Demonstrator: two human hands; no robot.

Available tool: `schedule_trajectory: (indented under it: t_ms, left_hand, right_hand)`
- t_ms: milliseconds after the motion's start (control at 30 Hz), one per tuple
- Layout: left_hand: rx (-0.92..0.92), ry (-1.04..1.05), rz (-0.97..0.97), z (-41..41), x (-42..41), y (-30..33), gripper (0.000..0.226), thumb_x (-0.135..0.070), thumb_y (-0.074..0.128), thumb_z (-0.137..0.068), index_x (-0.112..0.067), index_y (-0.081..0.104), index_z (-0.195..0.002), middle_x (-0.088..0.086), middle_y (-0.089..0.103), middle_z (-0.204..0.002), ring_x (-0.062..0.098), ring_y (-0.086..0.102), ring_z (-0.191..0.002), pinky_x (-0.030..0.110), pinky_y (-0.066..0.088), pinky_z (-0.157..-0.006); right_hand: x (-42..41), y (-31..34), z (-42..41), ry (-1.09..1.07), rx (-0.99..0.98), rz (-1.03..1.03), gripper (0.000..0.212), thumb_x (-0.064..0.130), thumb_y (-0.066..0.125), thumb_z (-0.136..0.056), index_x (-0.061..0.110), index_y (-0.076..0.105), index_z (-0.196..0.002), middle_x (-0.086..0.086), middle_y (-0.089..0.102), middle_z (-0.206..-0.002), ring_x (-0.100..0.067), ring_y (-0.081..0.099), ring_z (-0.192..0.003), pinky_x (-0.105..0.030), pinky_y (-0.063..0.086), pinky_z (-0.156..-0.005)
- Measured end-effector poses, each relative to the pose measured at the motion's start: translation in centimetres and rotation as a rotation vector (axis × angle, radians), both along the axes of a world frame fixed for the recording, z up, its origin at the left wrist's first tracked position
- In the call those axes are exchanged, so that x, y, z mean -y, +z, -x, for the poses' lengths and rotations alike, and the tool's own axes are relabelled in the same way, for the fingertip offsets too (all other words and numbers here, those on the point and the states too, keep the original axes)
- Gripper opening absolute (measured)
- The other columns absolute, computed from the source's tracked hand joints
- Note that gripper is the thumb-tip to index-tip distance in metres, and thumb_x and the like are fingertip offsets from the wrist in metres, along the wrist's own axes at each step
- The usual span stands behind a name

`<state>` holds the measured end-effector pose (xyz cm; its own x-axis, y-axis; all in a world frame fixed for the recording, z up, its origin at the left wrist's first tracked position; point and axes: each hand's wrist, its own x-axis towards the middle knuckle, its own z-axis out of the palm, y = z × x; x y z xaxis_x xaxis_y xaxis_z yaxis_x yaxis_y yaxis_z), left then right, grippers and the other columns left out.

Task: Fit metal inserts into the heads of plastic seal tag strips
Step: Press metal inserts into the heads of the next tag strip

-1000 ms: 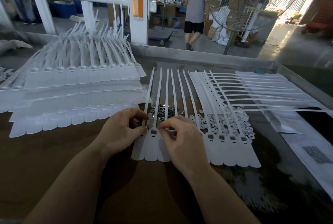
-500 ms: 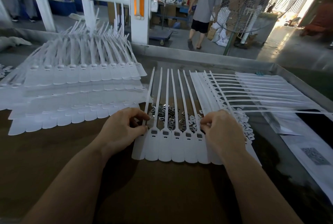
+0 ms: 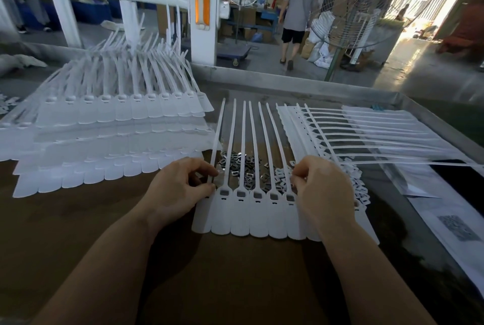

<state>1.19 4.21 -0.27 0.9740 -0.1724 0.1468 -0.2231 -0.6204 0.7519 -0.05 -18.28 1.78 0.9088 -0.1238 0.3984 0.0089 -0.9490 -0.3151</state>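
A joined row of seal tags lies flat on the table, tails pointing away from the person. The left hand pinches the leftmost tail just above its head, steadying the row. The right hand has its fingers curled at the row's right side, fingertips down among the heads; whether it holds an insert cannot be told. Five heads between the hands show dark square pockets, apparently filled. A loose pile of metal inserts lies under the tails, just beyond the heads.

Procedure, as judged: keep the row pinned flat, pick one insert, align it square with the next empty pocket, press straight down until flush. A tilted insert is likely to jam.
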Motion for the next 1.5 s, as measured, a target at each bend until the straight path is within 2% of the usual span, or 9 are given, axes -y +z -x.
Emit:
schedule_trajectory:
  t_ms: [100,200,433,567,767,900,1167,1367,1500]
  left_hand:
    - [0.001,0.004,0.0,-0.1,0.0,-0.1,0.026,-0.021,0.067,-0.082,-0.044,0.056,-0.087,-0.013,0.059,-0.096,0.004,0.055,-0.088,0.016,0.045,-0.074]
    - [0.002,0.005,-0.001,-0.1,0.0,-0.2,0.026,-0.023,0.067,-0.082,-0.045,0.056,-0.086,-0.013,0.059,-0.096,0.005,0.056,-0.088,0.016,0.045,-0.075]
    - [0.014,0.009,0.002,0.1,0.1,0.0,0.027,-0.023,0.068,-0.081,-0.046,0.055,-0.085,-0.013,0.06,-0.095,0.005,0.057,-0.087,0.025,0.051,-0.078]
    - [0.026,0.012,-0.002,0.1,0.2,0.1,0.029,-0.021,0.068,-0.081,-0.047,0.053,-0.084,-0.014,0.061,-0.094,0.004,0.058,-0.086,0.026,0.051,-0.078]
    - [0.026,0.01,-0.022,0.0,0.3,0.1,0.029,-0.021,0.068,-0.081,-0.046,0.053,-0.084,-0.009,0.061,-0.099,0.007,0.058,-0.088,0.031,0.052,-0.08]
    - [0.032,0.013,-0.029,0.0,0.3,0.1,0.03,-0.021,0.068,-0.082,-0.047,0.052,-0.084,-0.01,0.06,-0.099,0.006,0.057,-0.088,0.028,0.051,-0.079]
    - [0.02,0.013,-0.029,0.1,0.2,-0.1,0.029,-0.022,0.068,-0.082,-0.047,0.053,-0.084,-0.01,0.059,-0.1,0.006,0.057,-0.088,0.031,0.052,-0.08]
    - [0.017,0.015,-0.015,0.1,0.3,0.1,0.031,-0.021,0.068,-0.081,-0.047,0.052,-0.084,-0.015,0.057,-0.095,0.006,0.057,-0.088,0.031,0.052,-0.08]
    - [0.013,0.013,-0.019,0.2,0.3,0.1,0.029,-0.022,0.068,-0.082,-0.046,0.053,-0.086,-0.013,0.057,-0.096,0.007,0.056,-0.088,0.032,0.052,-0.08]
  right_hand:
    - [-1.2,0.6,0.3,0.122,0.065,-0.232,0.015,0.013,0.062,-0.087,0.014,0.069,-0.101,0.001,0.069,-0.093,-0.009,0.06,-0.082,-0.017,0.047,-0.078]
    - [-2.9,0.7,0.5,0.231,0.017,-0.361,0.014,0.014,0.064,-0.086,0.017,0.07,-0.097,0.006,0.068,-0.089,0.0,0.06,-0.076,-0.006,0.045,-0.071]
    - [-6.2,-1.1,0.6,0.378,-0.085,-0.425,0.011,0.016,0.064,-0.086,0.016,0.07,-0.095,0.003,0.068,-0.089,-0.007,0.06,-0.083,-0.022,0.05,-0.081]
    - [-6.5,-1.6,0.5,0.385,-0.085,-0.404,0.008,0.018,0.066,-0.084,0.015,0.07,-0.091,0.005,0.059,-0.089,-0.013,0.055,-0.088,-0.033,0.046,-0.086]
    - [-6.8,-1.8,0.4,0.359,-0.066,-0.367,0.009,0.02,0.063,-0.086,0.016,0.069,-0.091,0.012,0.05,-0.086,-0.008,0.049,-0.089,-0.032,0.041,-0.09]
    - [-6.8,-1.9,0.4,0.359,-0.075,-0.329,0.011,0.023,0.063,-0.086,0.019,0.069,-0.093,0.013,0.05,-0.087,-0.006,0.046,-0.09,-0.03,0.038,-0.091]
    - [-7.0,-2.1,0.7,0.372,-0.033,-0.293,0.007,0.022,0.065,-0.084,0.02,0.068,-0.09,0.011,0.054,-0.088,-0.009,0.05,-0.091,-0.035,0.042,-0.09]
    - [-6.8,-2.2,1.1,0.391,-0.018,-0.167,0.023,0.024,0.05,-0.089,0.017,0.07,-0.097,0.001,0.062,-0.097,-0.015,0.051,-0.096,-0.034,0.04,-0.089]
    - [-6.7,-1.9,1.8,0.42,-0.037,-0.056,0.038,0.02,0.039,-0.08,0.012,0.072,-0.098,-0.003,0.065,-0.095,-0.02,0.054,-0.095,-0.035,0.041,-0.085]
